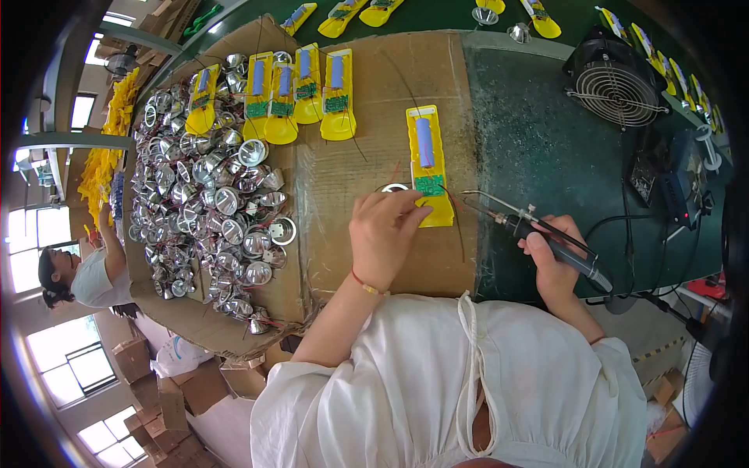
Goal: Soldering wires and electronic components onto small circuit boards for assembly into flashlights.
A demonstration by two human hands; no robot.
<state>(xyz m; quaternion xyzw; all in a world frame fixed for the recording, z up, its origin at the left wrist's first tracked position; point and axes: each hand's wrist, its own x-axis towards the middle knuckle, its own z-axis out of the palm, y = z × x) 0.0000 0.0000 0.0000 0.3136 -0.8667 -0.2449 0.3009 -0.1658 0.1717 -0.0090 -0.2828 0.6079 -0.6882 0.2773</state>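
Observation:
A yellow plastic housing [438, 212] lies on the cardboard, with a blue cylindrical battery [424, 143] and a small green circuit board [428, 186] in it. At the board's left edge is my left hand [381, 236], thumb and fingers pinched together; what they grip is hidden. The rim of a silver lamp reflector [395, 187] shows just behind those fingers, with a thin red wire near it. My right hand [552, 269] is closed around a soldering iron [573, 261] with a thin metal tube alongside. The iron's tip points left toward the board, apart from it.
Many silver reflectors [226, 201] fill a cardboard tray at left, with several yellow housings lying over its far edge. More housings [343, 17] line the back. At right stand a black fan [616, 92] and a soldering station [683, 195] with cables. Another person [97, 277] works at far left.

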